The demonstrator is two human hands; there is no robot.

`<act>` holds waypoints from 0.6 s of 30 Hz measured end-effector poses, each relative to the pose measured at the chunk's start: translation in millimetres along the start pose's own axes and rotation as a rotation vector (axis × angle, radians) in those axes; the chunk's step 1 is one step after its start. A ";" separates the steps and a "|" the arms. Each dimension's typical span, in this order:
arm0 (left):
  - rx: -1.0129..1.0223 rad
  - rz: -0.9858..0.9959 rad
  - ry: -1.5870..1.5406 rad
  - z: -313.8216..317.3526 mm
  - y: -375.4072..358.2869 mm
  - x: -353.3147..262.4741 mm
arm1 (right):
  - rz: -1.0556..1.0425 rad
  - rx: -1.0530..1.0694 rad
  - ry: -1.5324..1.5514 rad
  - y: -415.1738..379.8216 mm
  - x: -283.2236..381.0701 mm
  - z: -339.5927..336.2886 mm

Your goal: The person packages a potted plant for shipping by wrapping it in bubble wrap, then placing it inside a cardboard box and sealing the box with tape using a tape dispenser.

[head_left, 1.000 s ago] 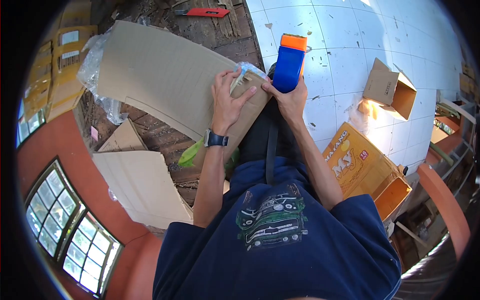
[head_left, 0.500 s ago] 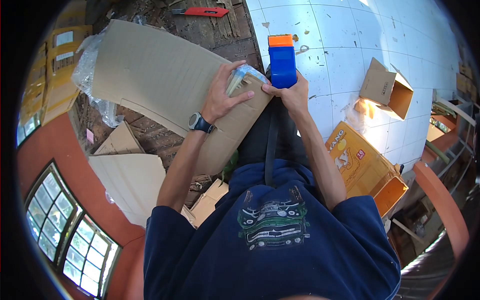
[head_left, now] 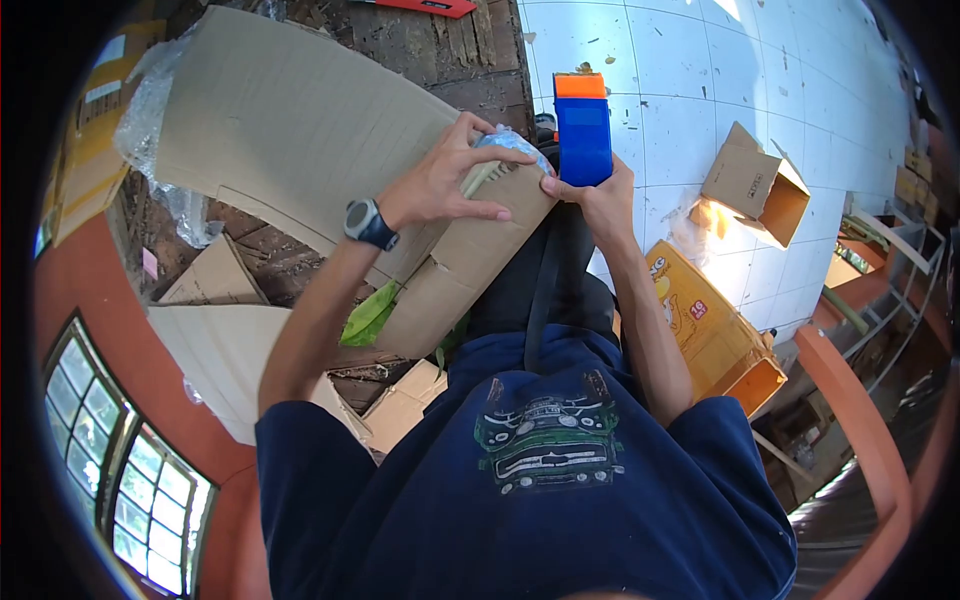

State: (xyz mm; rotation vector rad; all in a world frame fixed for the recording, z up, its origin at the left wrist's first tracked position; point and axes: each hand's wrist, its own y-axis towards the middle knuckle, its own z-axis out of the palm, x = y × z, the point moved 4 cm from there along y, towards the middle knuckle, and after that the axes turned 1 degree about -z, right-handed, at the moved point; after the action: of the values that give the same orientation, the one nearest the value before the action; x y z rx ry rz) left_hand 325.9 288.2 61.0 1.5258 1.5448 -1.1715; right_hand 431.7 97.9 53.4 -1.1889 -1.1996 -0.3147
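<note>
My right hand [head_left: 600, 200] grips a blue tape dispenser [head_left: 584, 135] with an orange top end, its thumb at the edge of the folded cardboard. A long brown cardboard sheet [head_left: 300, 120] lies slanted before me, with a folded part [head_left: 470, 255] nearest my legs. From the fold peeks a bundle in bluish clear wrap [head_left: 512, 143]. Over this spot my left hand [head_left: 450, 175] is spread, thumb and fingers apart, fingertips at the wrap and thumb by the cardboard. A watch [head_left: 367, 220] sits on the left wrist.
A red cutter [head_left: 440, 6] lies at the top edge. Bubble wrap [head_left: 160, 130] and cardboard scraps [head_left: 215, 275] are on the left. To the right are a small open box [head_left: 750, 185] on white tiles and a yellow-brown carton [head_left: 715, 320]. A green leaf [head_left: 370, 315] shows under the cardboard.
My left hand has lifted and opened wider, its wrist shifting left. The tape dispenser and right hand have moved slightly right in view. The camera view has shifted a little.
</note>
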 end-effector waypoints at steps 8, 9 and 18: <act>0.098 0.042 -0.060 0.9 12.4 26.4 | 0.002 -0.024 -0.151 -3.2 7.1 1.4; 0.009 0.069 -0.179 4.4 9.9 24.2 | 0.003 -0.023 -0.157 -3.6 5.7 0.1; 0.005 0.115 -0.349 16.1 6.3 33.9 | 0.006 0.031 -0.164 3.0 -0.7 -2.1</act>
State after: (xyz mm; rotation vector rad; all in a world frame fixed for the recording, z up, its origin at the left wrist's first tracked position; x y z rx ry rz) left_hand 326.6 286.3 23.0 1.3112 1.2081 -1.2952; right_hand 434.7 97.1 51.3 -1.2093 -1.3377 -0.1961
